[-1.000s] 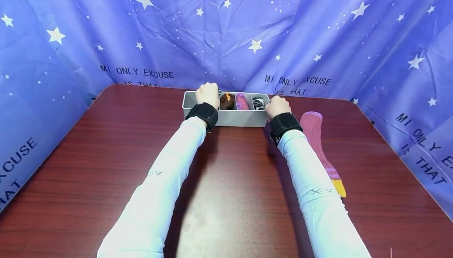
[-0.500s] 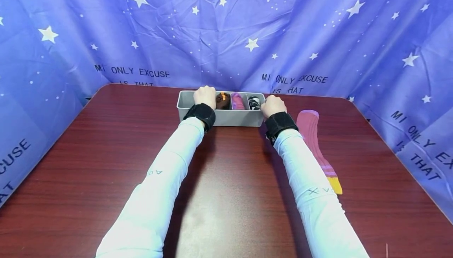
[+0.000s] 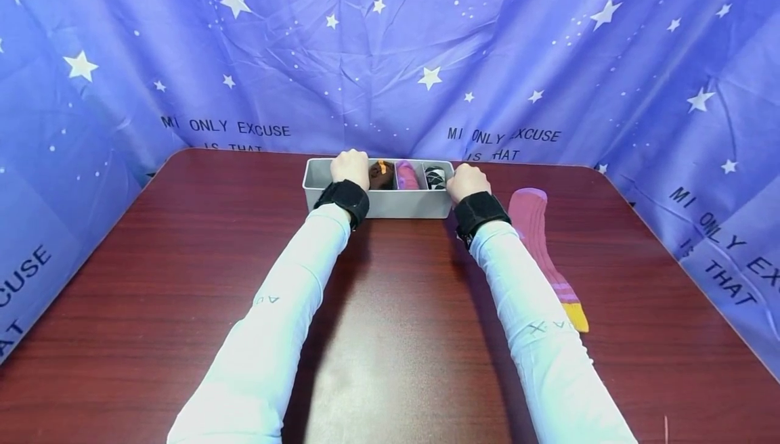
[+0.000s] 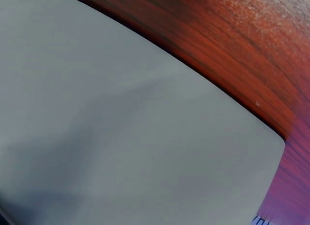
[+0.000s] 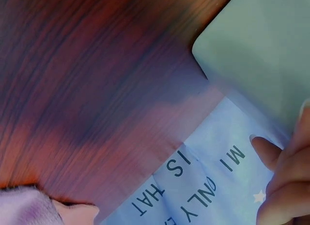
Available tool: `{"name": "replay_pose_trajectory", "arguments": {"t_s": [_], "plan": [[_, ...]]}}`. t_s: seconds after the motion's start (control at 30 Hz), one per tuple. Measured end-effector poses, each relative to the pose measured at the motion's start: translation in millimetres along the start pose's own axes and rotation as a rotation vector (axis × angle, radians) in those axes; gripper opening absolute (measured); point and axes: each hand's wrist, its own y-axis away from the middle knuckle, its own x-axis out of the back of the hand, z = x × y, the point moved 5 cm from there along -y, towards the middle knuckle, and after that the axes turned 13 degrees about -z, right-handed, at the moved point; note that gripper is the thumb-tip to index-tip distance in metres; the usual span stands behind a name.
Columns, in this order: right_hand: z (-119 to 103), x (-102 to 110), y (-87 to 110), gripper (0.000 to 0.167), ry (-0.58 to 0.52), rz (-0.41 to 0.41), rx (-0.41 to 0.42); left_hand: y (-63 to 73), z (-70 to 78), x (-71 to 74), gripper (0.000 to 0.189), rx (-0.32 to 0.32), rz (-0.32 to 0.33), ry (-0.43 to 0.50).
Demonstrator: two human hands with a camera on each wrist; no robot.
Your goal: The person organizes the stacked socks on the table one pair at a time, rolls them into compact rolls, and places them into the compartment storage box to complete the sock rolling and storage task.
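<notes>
A long grey divided box (image 3: pixel 414 204) stands at the table's far side. Its compartments hold a brown bundle with orange (image 3: pixel 381 176), a pink-purple rolled sock (image 3: pixel 406 176) and a black-and-white bundle (image 3: pixel 435 178). My left hand (image 3: pixel 350 168) reaches into the box left of the brown bundle, knuckles up, its fingertips hidden; whether it holds something there I cannot tell. At the box's right end, my right hand (image 3: pixel 468 181) grips the corner. In the right wrist view its curled fingers (image 5: pixel 286 176) lie against the end wall. The left wrist view shows only the box's front wall (image 4: pixel 145 137).
A long pink sock (image 3: pixel 531 227) with a yellow toe lies flat to the right of my right forearm. The dark red wooden table (image 3: pixel 183 261) ends just behind the box, where a blue starry curtain (image 3: pixel 341 58) hangs.
My left hand has sunk slightly lower into the box, and a striped patch beside it is out of sight. The head view has shifted a little; my right hand stays at the box end.
</notes>
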Motion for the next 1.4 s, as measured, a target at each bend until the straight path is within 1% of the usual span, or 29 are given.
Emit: {"name": "replay_pose_trajectory", "arguments": {"t_s": [0.13,0.2,0.23,0.3,0.37,0.43,0.47,0.5,0.53,0.57,0.6,0.63,0.7,0.73,0.77,0.8,0.83,0.87,0.93,0.97,1.0,1.07,1.17,1.27,1.4], "plan": [[-2.4,-1.1,2.9,0.028,0.036,0.025,0.028,8.1,-3.1,5.1,0.024,-0.006,-0.016,0.042],[-0.7,-2.3,5.1,0.03,0.049,0.036,0.063,14.3,-4.7,8.4,0.024,-0.028,-0.014,0.061],[1.1,-2.3,6.7,0.032,0.052,0.039,0.083,18.3,-5.1,10.8,0.023,-0.045,0.0,0.064],[6.3,-0.3,12.1,0.038,0.059,0.036,0.129,27.4,-4.5,16.1,0.019,-0.095,0.056,0.054],[14.0,3.7,19.3,0.043,0.083,0.011,0.186,40.0,-1.8,22.0,0.019,-0.159,0.126,0.027],[23.3,7.1,29.7,0.048,0.131,-0.036,0.239,55.7,1.7,25.8,0.023,-0.235,0.209,-0.007],[29.1,7.2,36.1,0.05,0.164,-0.068,0.26,64.7,3.1,26.3,0.025,-0.276,0.244,-0.017],[35.7,6.8,42.9,0.051,0.196,-0.102,0.273,74.5,4.5,26.1,0.029,-0.317,0.264,-0.028],[42.6,5.4,49.5,0.052,0.226,-0.138,0.281,84.4,5.9,25.7,0.034,-0.356,0.269,-0.04],[52.2,1.1,52.2,0.052,0.253,-0.179,0.278,94.1,7.3,23.9,0.037,-0.397,0.285,-0.056],[66.4,-6.3,50.7,0.051,0.269,-0.219,0.282,104.0,8.8,21.9,0.039,-0.437,0.284,-0.066],[88.8,-21.2,37.8,0.058,0.29,-0.242,0.272,113.5,10.4,18.8,0.042,-0.473,0.27,-0.073],[130.3,-52.9,10.8,0.068,0.315,-0.305,0.256,131.6,14.5,10.4,0.046,-0.531,0.217,-0.098],[145.2,-66.0,0.4,0.071,0.327,-0.317,0.262,139.6,16.9,4.9,0.047,-0.56,0.191,-0.108],[155.7,-76.5,-6.3,0.072,0.34,-0.351,0.271,147.3,19.7,-1.1,0.049,-0.59,0.175,-0.119],[160.7,-83.0,-6.9,0.073,0.351,-0.375,0.282,154.7,22.7,-7.0,0.05,-0.619,0.144,-0.128],[157.7,-84.8,-0.6,0.074,0.36,-0.404,0.27,161.6,25.6,-13.2,0.051,-0.649,0.12,-0.139],[143.5,-78.4,18.8,0.068,0.359,-0.442,0.279,168.5,28.5,-18.6,0.052,-0.682,0.102,-0.148],[109.8,-61.5,60.5,0.058,0.354,-0.489,0.305,179.8,33.7,-28.3,0.052,-0.742,0.068,-0.167],[95.0,-55.0,79.3,0.057,0.354,-0.522,0.32,184.6,35.9,-32.1,0.052,-0.769,0.051,-0.178],[81.6,-50.2,96.2,0.055,0.352,-0.525,0.342,188.9,37.9,-35.1,0.052,-0.791,0.033,-0.185],[60.1,-48.2,122.0,0.053,0.359,-0.526,0.398,194.9,40.8,-40.6,0.05,-0.824,-0.001,-0.2],[36.5,-54.5,150.5,0.053,0.384,-0.517,0.48,199.6,44.0,-46.4,0.048,-0.85,-0.053,-0.206],[17.3,-63.7,172.5,0.052,0.385,-0.52,0.543,201.7,46.6,-50.9,0.046,-0.864,-0.102,-0.203],[-8.7,-70.4,201.5,0.053,0.399,-0.522,0.685,201.4,48.6,-54.8,0.045,-0.873,-0.158,-0.206]]}}
